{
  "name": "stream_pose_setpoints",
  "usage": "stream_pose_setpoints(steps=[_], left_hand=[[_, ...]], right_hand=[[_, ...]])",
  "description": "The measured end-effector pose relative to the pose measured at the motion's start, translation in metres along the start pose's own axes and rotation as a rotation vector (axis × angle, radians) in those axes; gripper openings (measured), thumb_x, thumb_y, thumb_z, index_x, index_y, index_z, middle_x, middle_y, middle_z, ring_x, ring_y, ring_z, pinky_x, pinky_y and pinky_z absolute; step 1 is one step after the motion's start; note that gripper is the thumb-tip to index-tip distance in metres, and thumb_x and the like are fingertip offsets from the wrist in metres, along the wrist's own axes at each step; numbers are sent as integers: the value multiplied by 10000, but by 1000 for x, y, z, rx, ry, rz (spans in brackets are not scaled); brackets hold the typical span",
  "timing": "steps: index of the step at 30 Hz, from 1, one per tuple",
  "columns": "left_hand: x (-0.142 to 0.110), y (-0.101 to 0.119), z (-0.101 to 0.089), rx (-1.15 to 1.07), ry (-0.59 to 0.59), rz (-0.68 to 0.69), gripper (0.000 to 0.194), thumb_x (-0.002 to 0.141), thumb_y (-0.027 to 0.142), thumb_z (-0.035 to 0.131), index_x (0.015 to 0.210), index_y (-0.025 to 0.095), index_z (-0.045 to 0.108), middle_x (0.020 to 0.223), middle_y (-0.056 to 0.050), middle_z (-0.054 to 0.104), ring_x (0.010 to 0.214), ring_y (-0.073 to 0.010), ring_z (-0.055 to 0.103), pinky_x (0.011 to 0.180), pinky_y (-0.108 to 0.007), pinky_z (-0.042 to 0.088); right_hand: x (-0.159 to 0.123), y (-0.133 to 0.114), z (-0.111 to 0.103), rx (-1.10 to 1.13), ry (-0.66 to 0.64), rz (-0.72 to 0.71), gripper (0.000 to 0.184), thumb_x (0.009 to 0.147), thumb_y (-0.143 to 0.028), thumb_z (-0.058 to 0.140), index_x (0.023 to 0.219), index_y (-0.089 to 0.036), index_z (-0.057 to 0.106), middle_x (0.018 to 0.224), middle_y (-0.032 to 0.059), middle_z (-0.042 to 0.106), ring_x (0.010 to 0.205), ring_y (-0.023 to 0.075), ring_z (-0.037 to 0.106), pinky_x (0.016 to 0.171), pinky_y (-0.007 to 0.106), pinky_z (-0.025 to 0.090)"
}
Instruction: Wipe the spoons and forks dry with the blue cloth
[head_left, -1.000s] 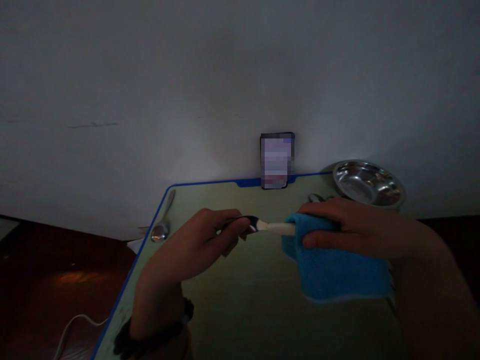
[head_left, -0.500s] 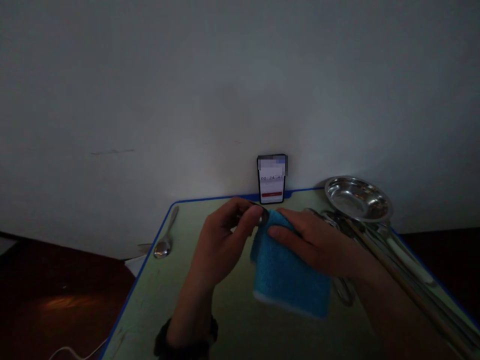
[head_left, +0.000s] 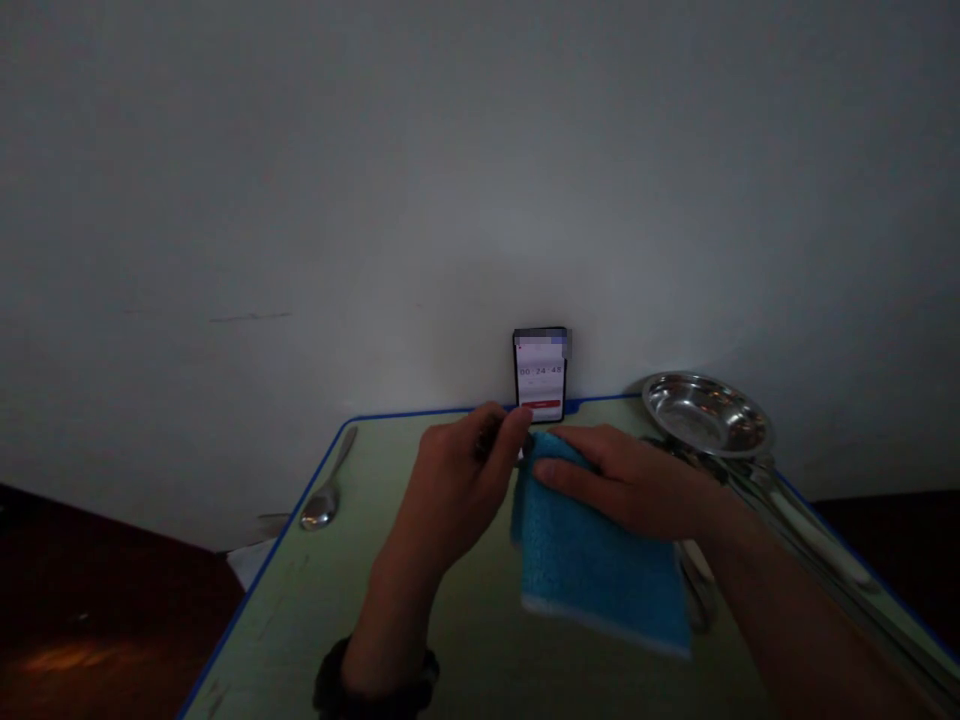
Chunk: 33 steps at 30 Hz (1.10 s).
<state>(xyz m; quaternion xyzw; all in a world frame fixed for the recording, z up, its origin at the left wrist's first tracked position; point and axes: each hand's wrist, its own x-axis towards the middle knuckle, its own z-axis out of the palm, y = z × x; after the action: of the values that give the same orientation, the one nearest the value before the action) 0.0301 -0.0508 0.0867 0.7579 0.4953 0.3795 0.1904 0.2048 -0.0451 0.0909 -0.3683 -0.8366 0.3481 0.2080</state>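
My left hand (head_left: pixel 465 475) is closed, thumb against fingers, round a small shiny metal piece that is mostly hidden; its kind cannot be made out. Folded over my right hand's grip hangs a blue cloth (head_left: pixel 600 575) with a pale edge. My right hand (head_left: pixel 630 480) pinches the cloth near its top, right beside my left fingertips, where cloth and metal piece meet. Both hands are above the pale green table (head_left: pixel 300 590). A metal spoon (head_left: pixel 322 505) lies at the table's left edge, apart from my hands.
A phone (head_left: pixel 540 375) showing a running timer leans on the wall behind my hands. At the back right is a shiny metal bowl (head_left: pixel 705 415). Several long utensils (head_left: pixel 810 530) lie along the right side, partly behind my right arm. The table has a blue rim.
The view has tilted up slightly, so the table things sit lower. Both hands keep their grip, and the cloth's lower part has swung a little to the right.
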Motion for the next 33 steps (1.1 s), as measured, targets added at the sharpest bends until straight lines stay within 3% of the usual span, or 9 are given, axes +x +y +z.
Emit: stream_pose_setpoints(steps=[4,7,12,15,18,21,25,30,33], left_hand=[[1,-18,1,60,-140,33,305,865,344,454,669,163,602,460,53,481,420,-72,441,456,-192,322],[1,-29,0,10,-139,-20,304,848,357,471,660,158,605,458,49,480,427,-74,439,447,-190,315],[5,-35,5,-114,59,-167,311,788,402,549,600,156,573,453,52,453,431,-76,401,436,-190,301],[3,-43,17,-317,207,-220,285,771,404,572,624,159,563,514,38,488,493,-89,431,481,-191,338],[-8,-57,37,-514,146,-264,296,794,436,523,776,153,609,630,6,554,595,-115,508,564,-203,401],[-26,-70,58,-570,28,-302,359,781,464,526,884,139,641,722,-31,613,684,-156,564,610,-229,439],[-47,-77,70,-562,-47,-343,353,804,457,506,753,135,643,685,-31,620,680,-175,573,630,-256,457],[-52,-73,68,-526,-66,-311,277,844,366,481,950,165,638,934,-48,643,879,-188,572,803,-272,432],[-48,-73,68,-462,-48,-244,241,844,326,479,971,168,609,928,-52,635,850,-185,573,769,-275,438]], right_hand=[[-1,13,-1,-66,-118,30,306,861,-461,403,870,-186,537,872,30,608,783,156,555,693,294,406],[-1,20,-4,-86,-145,46,339,861,-486,378,890,-193,547,895,39,613,802,167,556,707,306,404],[5,20,13,59,-83,61,392,842,-528,385,949,-192,556,930,51,612,813,174,553,712,307,404],[10,22,52,229,163,78,389,862,-507,353,906,-167,538,877,48,593,781,158,536,710,292,396],[10,33,93,363,339,78,359,873,-480,344,872,-162,512,805,21,570,736,138,513,689,270,391],[0,47,115,400,419,133,347,864,-476,365,813,-166,515,723,1,544,673,131,499,649,261,387],[-12,55,119,369,416,171,316,831,-451,447,865,-156,555,783,24,587,716,151,526,674,273,390],[-11,55,119,338,361,162,307,798,-452,498,837,-152,553,708,3,566,639,135,505,600,257,375],[-9,57,119,342,372,166,299,816,-451,472,788,-158,528,697,-3,550,646,130,497,613,255,370]])
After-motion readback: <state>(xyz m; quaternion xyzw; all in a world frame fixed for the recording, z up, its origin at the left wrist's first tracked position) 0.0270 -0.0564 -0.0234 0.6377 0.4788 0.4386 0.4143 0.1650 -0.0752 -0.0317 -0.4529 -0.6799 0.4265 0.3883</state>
